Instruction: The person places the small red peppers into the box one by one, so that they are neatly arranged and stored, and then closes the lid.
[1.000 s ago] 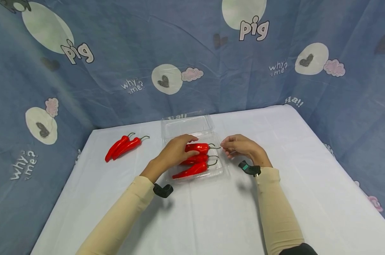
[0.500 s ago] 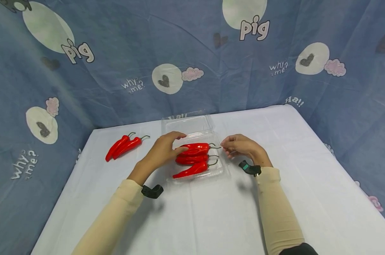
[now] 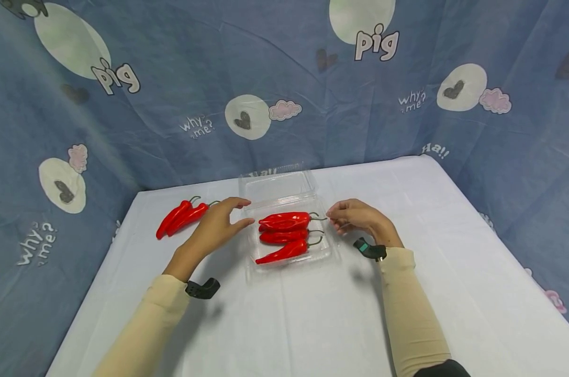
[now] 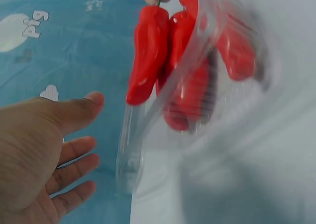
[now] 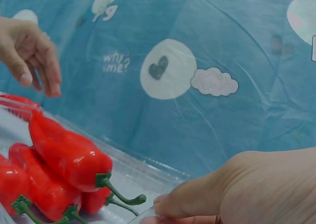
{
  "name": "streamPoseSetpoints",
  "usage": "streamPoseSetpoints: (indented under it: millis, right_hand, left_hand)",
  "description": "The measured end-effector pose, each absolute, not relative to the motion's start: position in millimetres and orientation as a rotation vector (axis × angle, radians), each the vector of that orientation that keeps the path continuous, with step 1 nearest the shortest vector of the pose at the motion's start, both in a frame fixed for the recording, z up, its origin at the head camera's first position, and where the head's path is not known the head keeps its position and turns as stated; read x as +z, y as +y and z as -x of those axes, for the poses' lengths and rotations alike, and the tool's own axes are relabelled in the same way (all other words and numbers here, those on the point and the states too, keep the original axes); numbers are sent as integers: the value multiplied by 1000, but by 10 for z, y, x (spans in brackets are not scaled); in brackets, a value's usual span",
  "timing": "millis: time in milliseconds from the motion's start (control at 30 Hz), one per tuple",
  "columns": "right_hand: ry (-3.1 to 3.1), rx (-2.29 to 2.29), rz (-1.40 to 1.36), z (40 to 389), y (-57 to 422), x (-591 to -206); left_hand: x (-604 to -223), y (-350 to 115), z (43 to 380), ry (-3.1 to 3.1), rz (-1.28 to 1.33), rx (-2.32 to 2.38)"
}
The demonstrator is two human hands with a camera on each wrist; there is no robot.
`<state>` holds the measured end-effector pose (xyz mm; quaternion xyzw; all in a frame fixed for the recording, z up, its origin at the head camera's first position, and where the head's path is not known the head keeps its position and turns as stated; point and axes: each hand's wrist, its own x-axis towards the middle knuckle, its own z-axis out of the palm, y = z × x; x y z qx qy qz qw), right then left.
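Several red chili peppers [image 3: 284, 236] with green stems lie in a clear plastic box [image 3: 319, 250], stacked at its far part. My left hand [image 3: 213, 228] is left of the box, holding nothing, with thumb and fingers spread apart; in the left wrist view its palm and fingertips [image 4: 89, 187] are bare. Two more red chili peppers [image 3: 182, 217] lie side by side on the table, partly behind that hand. My right hand [image 3: 357, 215] is at the box's right edge; in the right wrist view its thumb [image 5: 173, 202] and a finger pinch the rim next to a stem.
The box's clear lid [image 3: 278, 187] is folded back toward the far edge of the white-covered table [image 3: 454, 272]. A blue printed curtain [image 3: 275, 63] rises behind the table and on both sides.
My left hand has withdrawn from the peppers in the box and moved left, toward the two on the table. The topmost pepper stays in the box. My right hand has not moved.
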<state>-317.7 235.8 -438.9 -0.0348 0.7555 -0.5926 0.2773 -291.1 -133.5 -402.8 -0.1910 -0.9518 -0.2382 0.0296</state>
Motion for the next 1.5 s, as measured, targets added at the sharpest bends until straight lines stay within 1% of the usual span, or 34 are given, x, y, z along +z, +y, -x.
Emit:
streamPoseSetpoints:
  millis: [633, 833, 1100, 1500]
  right_hand:
    - [2032, -1585, 75, 3196, 2363, -4399]
    - [2028, -1589, 84, 3188, 2369, -4409]
    - [2031, -1592, 69, 3186, 2373, -4415]
    - [2025, -1586, 82, 3189, 2376, -4404]
  left_hand:
    - [-4037, -1993, 3072, -2969, 453, -669]
    - [-4138, -2188, 3143, -3012, 379, -653]
    - [-4271, -2328, 3202, -3022, 278, -670]
    - [-4360, -2444, 3260, -3024, 265, -642]
